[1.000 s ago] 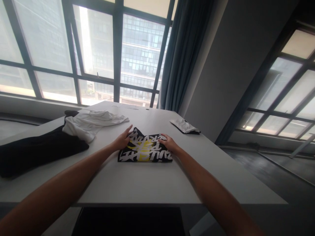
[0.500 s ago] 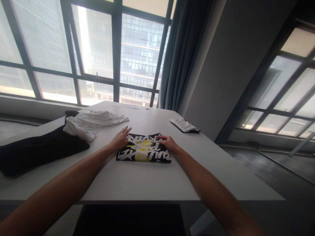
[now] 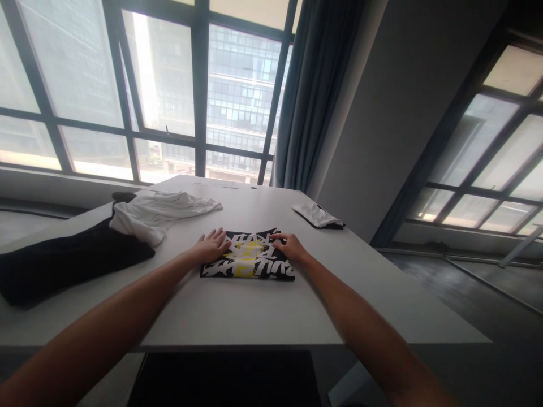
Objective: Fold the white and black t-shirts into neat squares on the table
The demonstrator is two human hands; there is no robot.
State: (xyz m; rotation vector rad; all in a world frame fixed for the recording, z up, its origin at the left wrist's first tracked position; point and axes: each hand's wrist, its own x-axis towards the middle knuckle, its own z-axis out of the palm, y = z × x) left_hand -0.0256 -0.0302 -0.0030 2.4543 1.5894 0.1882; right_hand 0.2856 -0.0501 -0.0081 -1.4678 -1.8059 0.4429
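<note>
A folded black garment with white and yellow lettering (image 3: 250, 260) lies in the middle of a white table (image 3: 237, 311). My left hand (image 3: 210, 247) rests flat on its left part, fingers spread. My right hand (image 3: 288, 246) lies on its right edge with the fingers curled down on the cloth. Both forearms reach in from the near edge of the table.
A crumpled white garment (image 3: 156, 212) lies over a black one (image 3: 63, 260) at the left. A small folded white and black piece (image 3: 318, 216) sits at the far right edge. Large windows and a blue curtain (image 3: 309, 96) stand behind the table.
My left hand has slid from the garment's left edge onto its top and lies flat. The raised cloth has been pressed flat. My right hand has hardly moved.
</note>
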